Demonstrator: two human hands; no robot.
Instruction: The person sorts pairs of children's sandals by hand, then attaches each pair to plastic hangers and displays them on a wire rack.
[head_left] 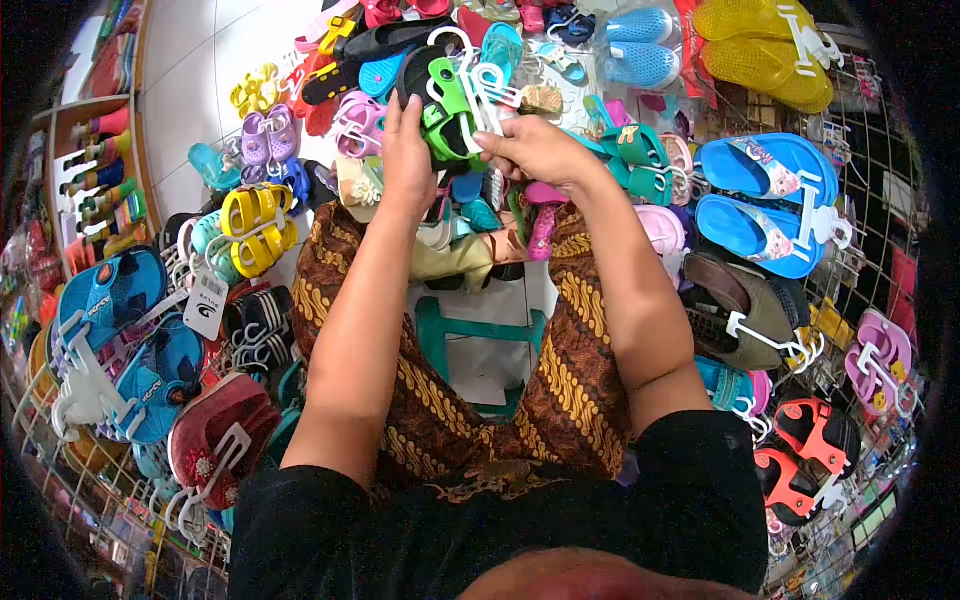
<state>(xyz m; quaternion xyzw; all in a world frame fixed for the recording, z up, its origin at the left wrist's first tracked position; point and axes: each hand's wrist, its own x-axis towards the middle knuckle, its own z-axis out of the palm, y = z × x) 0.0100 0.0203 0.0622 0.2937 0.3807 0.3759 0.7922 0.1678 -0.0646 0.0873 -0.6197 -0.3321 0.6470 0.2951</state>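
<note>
A pair of green and black children's sandals point(452, 105) is up in front of me, above the pile of footwear. My left hand point(408, 155) grips the left side of the pair, its fingers along the dark sole. A white plastic hanger point(478, 90) with a hooked top runs along the right side of the sandals. Thumb and fingers of my right hand point(535, 150) are closed on the lower part of that hanger. Right under the hands lie teal shoes point(480, 216) and a pink sandal point(542, 222).
Loose sandals surround me on white floor tiles point(190, 95). Yellow sandals point(258, 230) sit at the left. Wire racks at both sides carry blue slippers point(765, 165), maroon slippers point(225, 435) and red-black sandals point(815, 435). A green plastic stool point(432, 335) shows between my knees.
</note>
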